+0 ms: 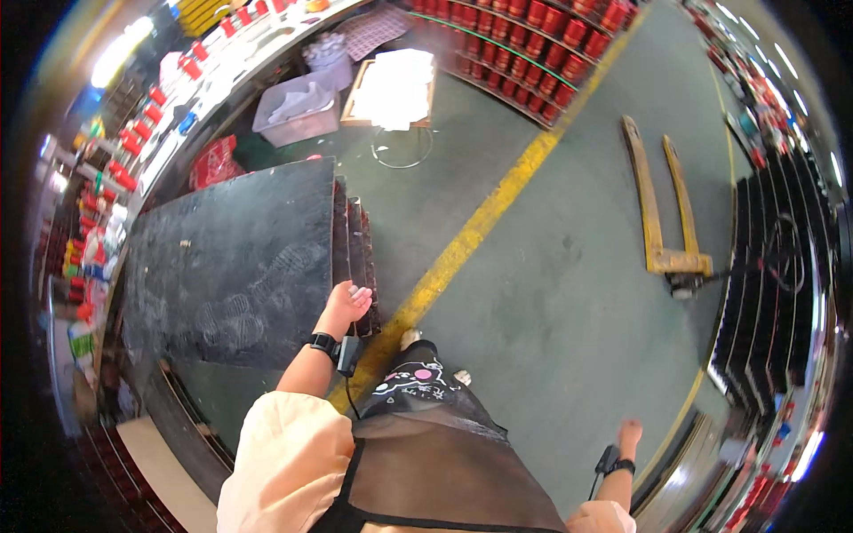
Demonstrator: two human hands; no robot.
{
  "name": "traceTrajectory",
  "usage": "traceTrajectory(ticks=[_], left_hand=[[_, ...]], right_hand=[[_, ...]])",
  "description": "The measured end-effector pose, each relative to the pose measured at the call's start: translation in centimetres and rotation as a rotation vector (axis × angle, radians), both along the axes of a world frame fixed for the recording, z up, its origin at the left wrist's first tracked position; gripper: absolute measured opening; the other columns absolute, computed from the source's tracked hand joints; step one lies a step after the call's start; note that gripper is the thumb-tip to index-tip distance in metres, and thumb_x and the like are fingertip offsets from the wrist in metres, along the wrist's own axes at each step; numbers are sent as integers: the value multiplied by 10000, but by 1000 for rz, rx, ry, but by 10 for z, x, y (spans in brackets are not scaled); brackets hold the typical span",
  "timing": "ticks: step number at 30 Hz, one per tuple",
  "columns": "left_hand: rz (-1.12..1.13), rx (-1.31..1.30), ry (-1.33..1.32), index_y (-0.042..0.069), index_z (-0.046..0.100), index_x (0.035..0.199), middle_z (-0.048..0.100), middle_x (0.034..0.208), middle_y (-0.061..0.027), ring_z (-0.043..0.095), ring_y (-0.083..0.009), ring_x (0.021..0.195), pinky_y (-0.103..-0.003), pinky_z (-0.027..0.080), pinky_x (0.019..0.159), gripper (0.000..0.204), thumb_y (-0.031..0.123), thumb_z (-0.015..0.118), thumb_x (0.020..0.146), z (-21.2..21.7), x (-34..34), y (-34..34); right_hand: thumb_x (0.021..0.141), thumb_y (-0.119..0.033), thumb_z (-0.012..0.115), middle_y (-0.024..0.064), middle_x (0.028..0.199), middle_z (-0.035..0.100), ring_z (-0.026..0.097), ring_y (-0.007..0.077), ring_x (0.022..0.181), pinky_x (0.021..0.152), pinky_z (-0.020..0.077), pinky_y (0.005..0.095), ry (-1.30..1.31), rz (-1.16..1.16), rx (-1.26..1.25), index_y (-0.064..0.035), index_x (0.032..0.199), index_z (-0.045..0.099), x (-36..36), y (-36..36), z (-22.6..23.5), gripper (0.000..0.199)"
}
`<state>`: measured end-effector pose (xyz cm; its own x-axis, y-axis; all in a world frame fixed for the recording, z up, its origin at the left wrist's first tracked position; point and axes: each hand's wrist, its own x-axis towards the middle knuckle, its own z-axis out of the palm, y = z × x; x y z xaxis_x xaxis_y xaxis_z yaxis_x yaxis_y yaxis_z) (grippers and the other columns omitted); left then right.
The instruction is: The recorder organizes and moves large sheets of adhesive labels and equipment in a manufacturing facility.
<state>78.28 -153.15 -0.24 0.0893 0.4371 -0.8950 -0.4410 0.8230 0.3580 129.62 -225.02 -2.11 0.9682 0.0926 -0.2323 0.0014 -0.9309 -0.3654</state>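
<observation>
Currently, the left hand is overlapping the edge of a scuffed black rectangular board stack beside a yellow floor line — grip unclear — while the right hand is hanging well away, closure indistinct.

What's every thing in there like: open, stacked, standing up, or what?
Black boards: stacked, shoe prints on top
Left hand: at the boards' edge, touch unclear
Right hand: out to the side, nothing visibly held
Pallet jack: standing, unloaded
Plastic tub: open, pale stuff inside
Red cylinders: lined up in rows
</observation>
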Motion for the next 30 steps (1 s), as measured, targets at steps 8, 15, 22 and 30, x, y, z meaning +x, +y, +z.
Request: traceTrajectory(ticks=[8,15,22,30], left_hand=[[742,-195,-229,26,190,1388,386,1325,-130,452,-290,1187,-443,321,1015,811,482,559,827,-10,29,39],[1244,-106,-347,25,382,1266,461,1261,-87,471,-260,1163,-420,316,1021,695,554,505,832,-66,31,90],[1603,-57,-329,76,446,1220,546,1166,-92,525,-248,1052,-408,381,961,557,534,418,904,-61,54,116],[1636,-130,-331,32,347,1326,423,1358,-121,443,-275,1220,-470,277,1032,609,468,402,905,-23,115,128]], right_hand=[[773,-143,630,80,666,602,574,150,505,457,470,283,293,392,216,-28,866,628,142,339,36,148],[817,-134,564,115,644,607,625,258,534,447,488,414,629,268,-25,-16,740,605,206,428,16,147],[764,-158,612,108,567,548,606,237,505,422,464,363,825,314,-60,7,669,562,308,567,6,197],[762,-122,618,114,619,569,584,241,471,393,492,391,505,1032,-208,1,704,579,500,868,-10,140]])
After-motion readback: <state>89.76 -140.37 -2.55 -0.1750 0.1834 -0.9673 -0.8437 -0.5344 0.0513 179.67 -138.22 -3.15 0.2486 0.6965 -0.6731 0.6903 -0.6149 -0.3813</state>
